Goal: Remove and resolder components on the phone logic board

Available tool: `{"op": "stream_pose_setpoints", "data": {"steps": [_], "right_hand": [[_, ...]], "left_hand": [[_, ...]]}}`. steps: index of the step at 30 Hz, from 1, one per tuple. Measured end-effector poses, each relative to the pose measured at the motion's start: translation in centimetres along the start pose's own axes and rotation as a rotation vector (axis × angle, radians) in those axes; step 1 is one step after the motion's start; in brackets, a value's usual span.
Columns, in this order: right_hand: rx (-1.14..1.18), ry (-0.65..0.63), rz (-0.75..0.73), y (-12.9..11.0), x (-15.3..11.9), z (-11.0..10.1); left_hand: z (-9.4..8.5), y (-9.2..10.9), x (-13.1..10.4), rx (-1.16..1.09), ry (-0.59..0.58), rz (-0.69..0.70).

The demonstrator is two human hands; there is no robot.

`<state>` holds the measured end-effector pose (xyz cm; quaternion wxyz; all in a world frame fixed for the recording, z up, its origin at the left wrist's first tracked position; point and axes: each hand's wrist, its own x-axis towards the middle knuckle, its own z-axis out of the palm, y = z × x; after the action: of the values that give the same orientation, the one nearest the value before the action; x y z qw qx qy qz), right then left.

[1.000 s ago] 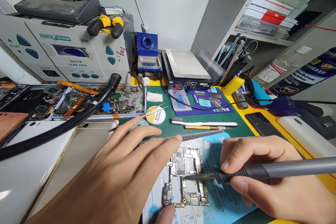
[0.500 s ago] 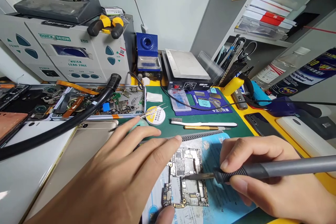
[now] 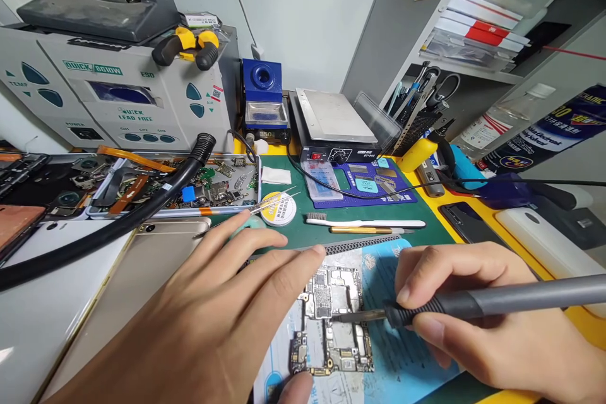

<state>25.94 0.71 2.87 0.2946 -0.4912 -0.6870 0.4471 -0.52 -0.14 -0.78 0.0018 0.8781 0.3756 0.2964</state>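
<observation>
A phone circuit board (image 3: 348,347) lies flat on a light blue printed sheet (image 3: 402,341). My left hand (image 3: 237,303) spreads its fingers over the board's left side, its thumb near the lower left corner and its index fingertip by the upper edge. Pinched between the thumb and fingers of my right hand (image 3: 464,303) is a dark grey soldering iron (image 3: 502,300), its tip on the middle of the board. Tweezers (image 3: 274,200) lie across a round yellow-and-white tin (image 3: 279,209), close to my left fingertips.
A white brush (image 3: 369,223) and a gold-handled tool (image 3: 364,231) lie behind the board. The hot plate (image 3: 338,117) and hot-air station (image 3: 127,95) stand at the back. A thick black hose (image 3: 118,221) crosses the left side; a phone (image 3: 468,224) lies right.
The whole view has shifted slightly. Both hands hold nearly the same positions, and the iron's tip remains at the board's middle.
</observation>
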Motion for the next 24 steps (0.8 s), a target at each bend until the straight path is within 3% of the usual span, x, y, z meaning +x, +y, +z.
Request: {"op": "stream_pose_setpoints", "data": {"steps": [24], "right_hand": [[0.011,-0.015,-0.105,1.0,-0.8,0.0]], "left_hand": [[0.1,0.0,-0.4,0.0,0.012,-0.038]]}}
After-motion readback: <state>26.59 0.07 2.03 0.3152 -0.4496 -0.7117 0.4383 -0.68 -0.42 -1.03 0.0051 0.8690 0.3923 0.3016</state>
